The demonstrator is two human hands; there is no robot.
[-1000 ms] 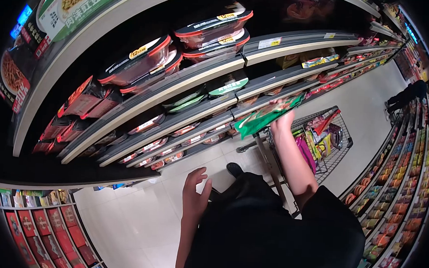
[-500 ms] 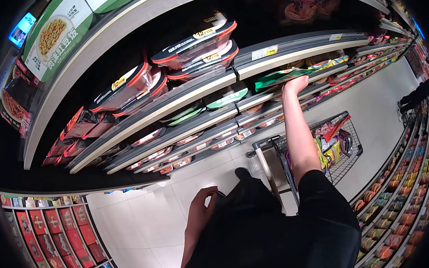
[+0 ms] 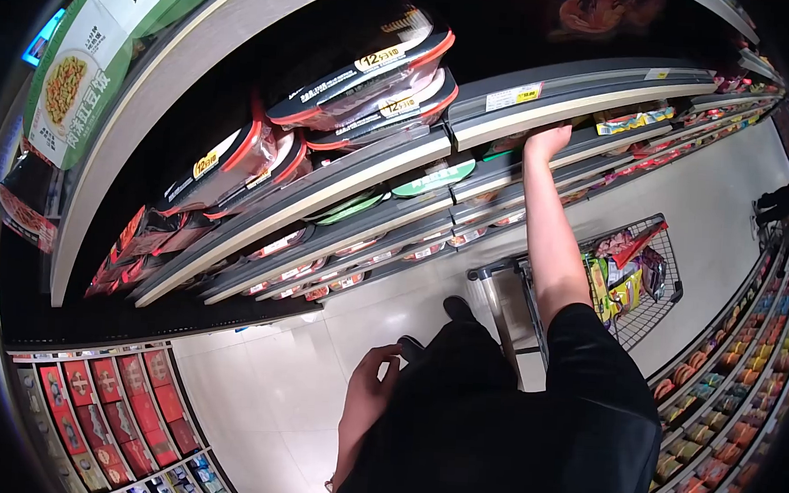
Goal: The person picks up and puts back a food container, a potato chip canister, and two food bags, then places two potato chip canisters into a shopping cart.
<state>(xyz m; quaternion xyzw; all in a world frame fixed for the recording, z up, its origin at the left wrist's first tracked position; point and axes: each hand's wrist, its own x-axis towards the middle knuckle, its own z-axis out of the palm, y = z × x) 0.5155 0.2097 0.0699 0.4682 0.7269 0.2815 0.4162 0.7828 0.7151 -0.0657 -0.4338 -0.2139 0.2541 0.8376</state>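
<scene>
My right hand [image 3: 547, 144] reaches into the shelf level under a curved shelf edge [image 3: 589, 100]. Its fingers are mostly hidden, with a bit of a green package [image 3: 499, 154] beside it. To its right on that level lies a yellow and blue package [image 3: 635, 122]. My left hand [image 3: 375, 376] hangs low near my body, fingers curled, and whether it holds anything is hidden. Black and red trays with 12 labels [image 3: 367, 86] are stacked on the shelf above, left of my right hand.
A shopping cart [image 3: 669, 292] with colourful bags [image 3: 620, 285] stands right of my legs. Red boxes [image 3: 123, 406] fill a rack at the lower left. Shelves of packaged goods [image 3: 726, 389] line the right side. A person in dark clothes [image 3: 779, 202] is at the far right.
The green package that stuck out at my right hand is now mostly inside the shelf, and the hand has moved further in. The view has shifted slightly.
</scene>
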